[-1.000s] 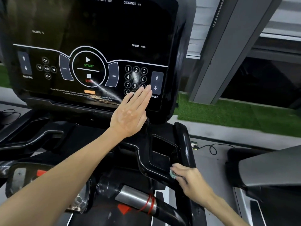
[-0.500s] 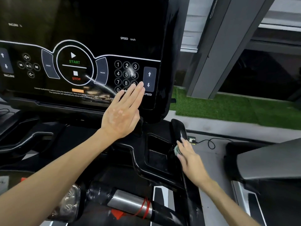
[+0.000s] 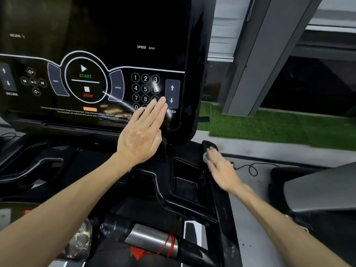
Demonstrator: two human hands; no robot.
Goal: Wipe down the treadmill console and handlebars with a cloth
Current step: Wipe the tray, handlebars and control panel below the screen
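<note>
The black treadmill console (image 3: 96,45) fills the upper left, with START/STOP, a number keypad and speed arrows. My left hand (image 3: 141,132) lies flat and empty against its lower right corner, fingers together near the keypad. My right hand (image 3: 219,166), blurred, presses a small grey cloth (image 3: 206,157) against the far end of the black right side rail (image 3: 223,212). Only a small bit of the cloth shows under the fingers. A chrome handlebar grip (image 3: 152,239) with a red cord lies at the bottom centre.
A square recessed pocket (image 3: 188,180) sits left of the right rail. Another treadmill's grey cover (image 3: 317,193) stands at the right. A black cable (image 3: 250,168) lies on the grey floor, with green turf (image 3: 269,128) and a grey pillar (image 3: 265,54) beyond.
My right hand has slid the cloth forward along the right rail, from its middle to its far end. My left hand stays flat on the console.
</note>
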